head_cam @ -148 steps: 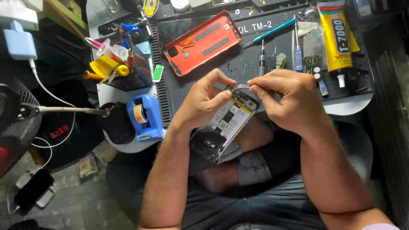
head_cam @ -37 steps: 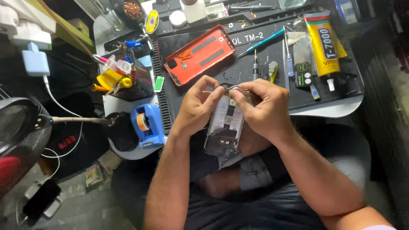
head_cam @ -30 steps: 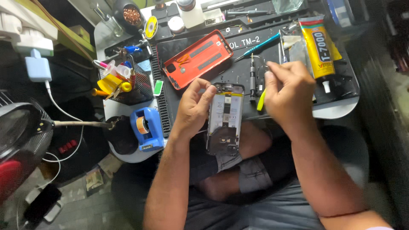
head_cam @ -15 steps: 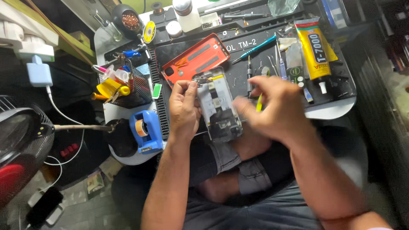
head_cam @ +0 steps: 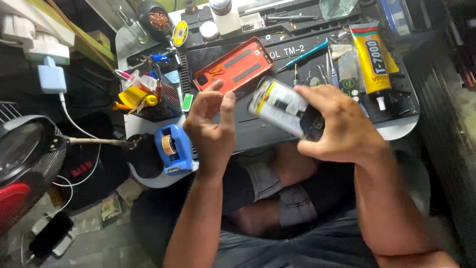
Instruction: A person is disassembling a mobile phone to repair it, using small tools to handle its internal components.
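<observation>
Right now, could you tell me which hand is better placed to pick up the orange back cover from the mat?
Left. The left hand is empty and beside the orange back cover, while the right hand grips the opened phone.

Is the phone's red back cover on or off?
Off. The red back cover lies alone on the black mat, while the right hand holds the opened phone.

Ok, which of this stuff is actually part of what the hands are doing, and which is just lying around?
In hand:
opened phone, gripped by the right hand
left hand, open beside it, holding nothing
orange back cover, on the mat

Lying about:
glue tube
teal screwdriver
blue tape dispenser
tool basket
fan
</observation>
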